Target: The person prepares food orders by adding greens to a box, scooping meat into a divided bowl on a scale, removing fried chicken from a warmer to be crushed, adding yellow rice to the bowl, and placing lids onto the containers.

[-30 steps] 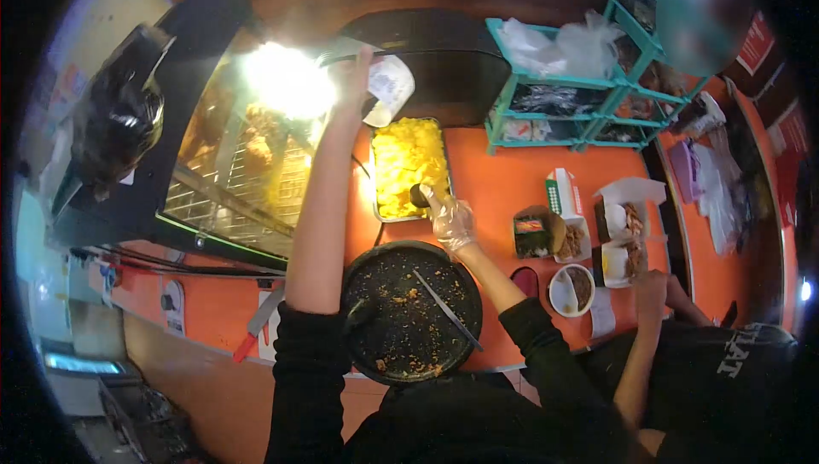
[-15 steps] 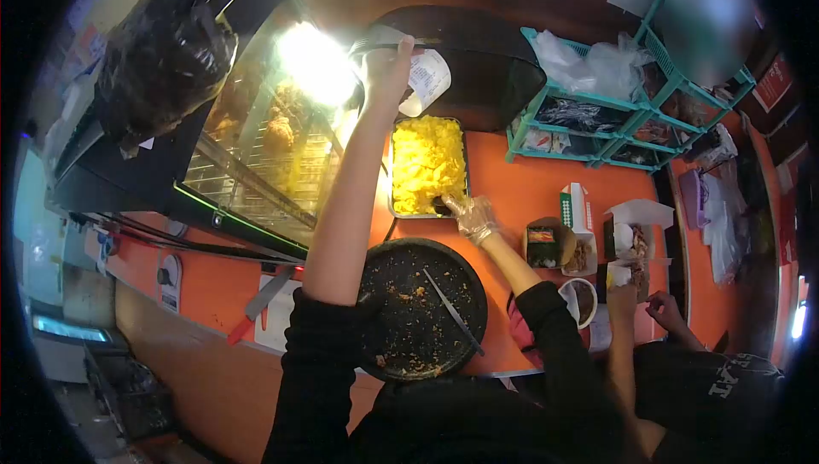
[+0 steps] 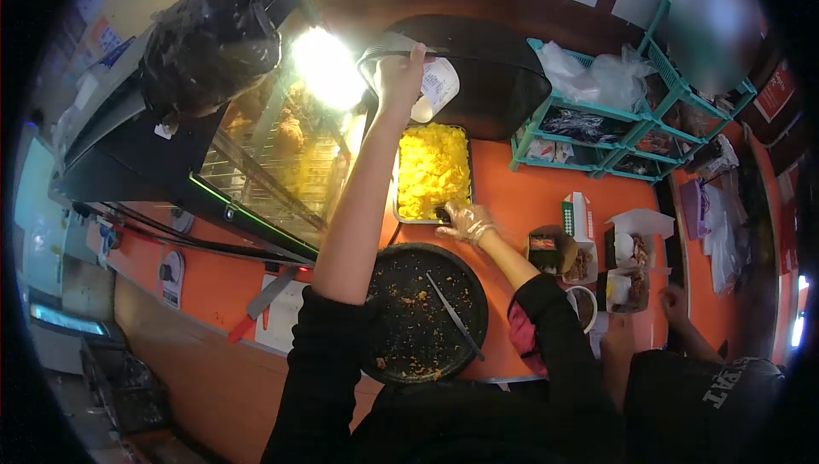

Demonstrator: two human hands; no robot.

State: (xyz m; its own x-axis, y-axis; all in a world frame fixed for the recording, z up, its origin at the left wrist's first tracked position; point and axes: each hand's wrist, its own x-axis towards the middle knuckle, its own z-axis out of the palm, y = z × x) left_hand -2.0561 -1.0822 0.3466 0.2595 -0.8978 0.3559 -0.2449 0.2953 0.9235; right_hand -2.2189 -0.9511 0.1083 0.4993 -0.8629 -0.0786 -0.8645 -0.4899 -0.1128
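Observation:
My bare left hand [image 3: 399, 82] is raised, its fingers wrapped around the rim of a large black lid [image 3: 495, 89] that stands tilted behind the tray. A white printed label [image 3: 438, 84] shows beside that hand. Below the lid, a metal tray [image 3: 418, 222] is heaped with chopped yellow food [image 3: 433, 172]. My right hand [image 3: 469, 224], in a clear plastic glove, is closed at the tray's near right corner on a dark handle [image 3: 442, 214]; whatever it belongs to is hidden in the food.
A round black pan [image 3: 409, 345] with crumbs holds a knife [image 3: 455, 317]. The lit glass food warmer [image 3: 273, 148] stands left, near a red-handled knife [image 3: 256, 309]. Right are food boxes [image 3: 630, 289], a cup [image 3: 582, 308], teal shelves [image 3: 589, 123] and a co-worker's hands [image 3: 616, 343].
The view has shifted slightly, so the scene sits a little lower. My hands keep their places on the lid and the handle. The co-worker's hand has drawn back from the food box.

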